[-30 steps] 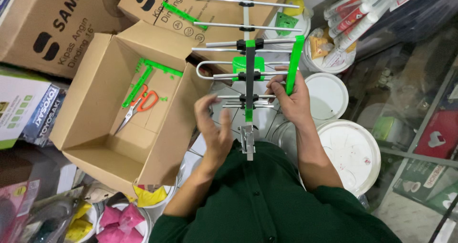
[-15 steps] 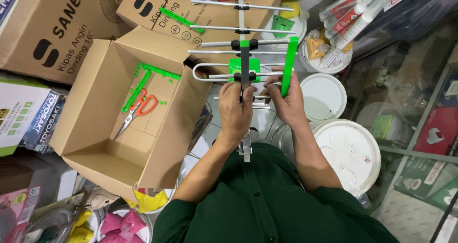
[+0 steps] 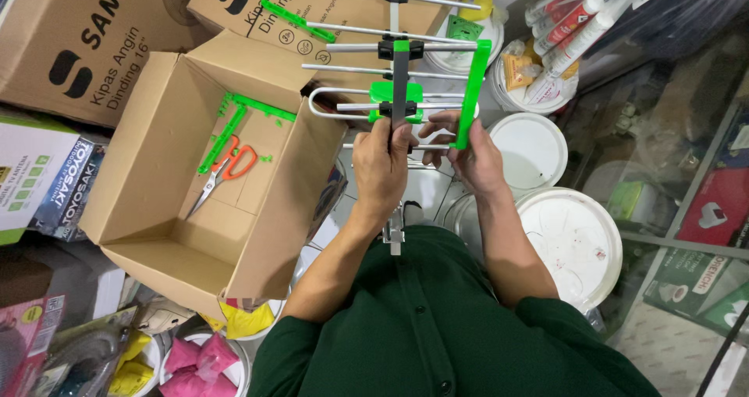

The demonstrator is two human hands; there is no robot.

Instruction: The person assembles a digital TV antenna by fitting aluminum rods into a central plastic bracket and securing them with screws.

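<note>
Mid-assembly: left hand [image 3: 381, 163] clamped round the antenna [image 3: 399, 93] boom, right hand [image 3: 466, 157] pinching the green bracket [image 3: 470, 93]. Next it probably needs that bracket seated straight.

The setting is a small hardware or electrical goods shop, possibly its stock area. Landmark: the open cardboard box [image 3: 195, 186] on the left. Behind it lie two sealed cartons [image 3: 70, 46] printed as fan packaging, and to its left stand boxed retail goods [image 3: 39, 179]. To the right of the box, white lidded pails [image 3: 573, 241] stand crowded together, with sealant tubes [image 3: 581, 19] further back. At the far right of the box, a glass display shelf [image 3: 686, 171] carries packaged items; their kind cannot be read clearly. In front of the box sit tubs of bagged goods [image 3: 195, 358].
</note>
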